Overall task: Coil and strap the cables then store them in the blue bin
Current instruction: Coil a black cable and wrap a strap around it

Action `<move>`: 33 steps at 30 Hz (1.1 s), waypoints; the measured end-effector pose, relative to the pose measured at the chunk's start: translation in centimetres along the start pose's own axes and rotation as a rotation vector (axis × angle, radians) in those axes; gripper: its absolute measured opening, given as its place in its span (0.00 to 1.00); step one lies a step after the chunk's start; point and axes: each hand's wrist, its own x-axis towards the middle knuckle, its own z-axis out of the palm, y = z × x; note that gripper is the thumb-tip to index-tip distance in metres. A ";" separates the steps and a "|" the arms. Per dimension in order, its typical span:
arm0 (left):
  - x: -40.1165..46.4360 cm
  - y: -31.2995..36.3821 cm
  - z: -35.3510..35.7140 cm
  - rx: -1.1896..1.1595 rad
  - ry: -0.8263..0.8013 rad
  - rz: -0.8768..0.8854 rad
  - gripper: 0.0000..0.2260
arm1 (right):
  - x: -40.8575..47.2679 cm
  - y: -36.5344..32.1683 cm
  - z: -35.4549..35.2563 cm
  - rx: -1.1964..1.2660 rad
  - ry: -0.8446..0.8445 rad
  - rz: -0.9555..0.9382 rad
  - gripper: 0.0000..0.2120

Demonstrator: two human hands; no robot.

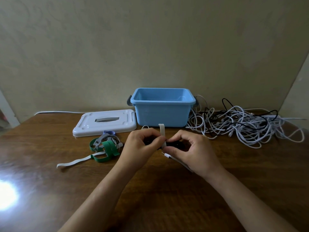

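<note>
A coiled black cable (173, 144) is held above the surface (50, 190) in front of the blue bin (161, 114), gripped by the left hand (139, 144) and right hand (192, 151), which pinch a white strap (162, 131) around it. Risk noted: a loosened pinch lets the strap slip and the coil spring open.

I see a black coiled cable (173, 144) pinched between both hands, a white strap (162, 133) looped upright around it. Blue bin (161, 113) open just beyond; tangled cables (242, 126) beyond-right.

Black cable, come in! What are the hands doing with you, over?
Both hands, left hand and right hand, grip black cable. White strap wrapping it. Blue bin open. Nothing blocking.
</note>
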 end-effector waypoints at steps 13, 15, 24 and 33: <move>0.0 -0.3 -0.2 0.158 -0.053 0.047 0.03 | -0.1 0.1 0.3 0.154 -0.026 0.138 0.13; 0.1 -0.4 -0.1 0.185 -0.054 0.043 0.03 | -0.1 0.0 0.4 0.174 -0.033 0.159 0.14; 0.2 -0.2 -0.5 -0.056 0.000 -0.066 0.01 | 0.0 -0.3 0.3 0.019 -0.023 0.022 0.17; 0.4 -0.6 -0.3 0.093 0.040 0.039 0.02 | 0.0 -0.3 0.1 0.164 -0.021 0.156 0.17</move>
